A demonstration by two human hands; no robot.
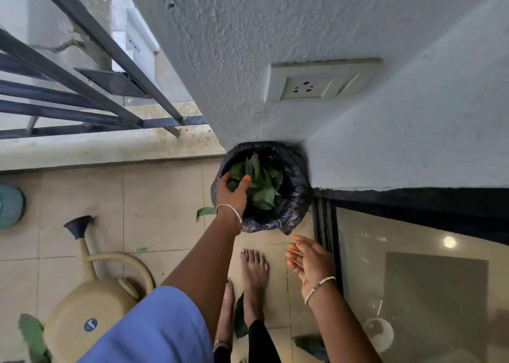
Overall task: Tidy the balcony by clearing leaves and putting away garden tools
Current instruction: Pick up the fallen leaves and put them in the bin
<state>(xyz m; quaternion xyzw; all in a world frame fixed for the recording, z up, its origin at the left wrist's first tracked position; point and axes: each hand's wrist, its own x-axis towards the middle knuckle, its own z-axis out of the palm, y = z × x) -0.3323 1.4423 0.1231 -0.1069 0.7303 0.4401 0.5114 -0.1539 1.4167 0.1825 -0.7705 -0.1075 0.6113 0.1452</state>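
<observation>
Because the bin sat tucked into the wall corner, your left hand lay spread over the leaves inside, probably packing them down. Your right hand hung relaxed and empty. The watering can stood unstowed on the tiles.

Round blue sticker on watering can, print unreadable

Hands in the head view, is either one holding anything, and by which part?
The right hand holds nothing, palm open. The left hand touches the leaves in the bin; a grip cannot be told.
</observation>
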